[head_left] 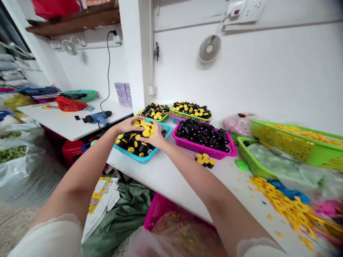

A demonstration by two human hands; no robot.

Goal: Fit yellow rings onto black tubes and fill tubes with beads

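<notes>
My left hand [129,125] and my right hand [157,138] are cupped from either side around a cluster of black cylinders with yellow tops [146,131]. Both hands are just over a blue basket [144,160], which is filled with the same kind of pieces [132,143]. Some of those in the basket lie on their sides. To the right of my hands is a magenta basket [198,151] heaped with black cylinders [200,134]. A small group of yellow-topped cylinders [205,160] stands on the table before it. Fingertip contacts are partly hidden.
Two green baskets [166,118] of yellow-and-black pieces stand behind the blue one. Green baskets [245,151] and loose yellow parts [284,203] are on the right. A blue heat gun [98,117] lies on the left table. A magenta crate [155,210] sits below the table edge.
</notes>
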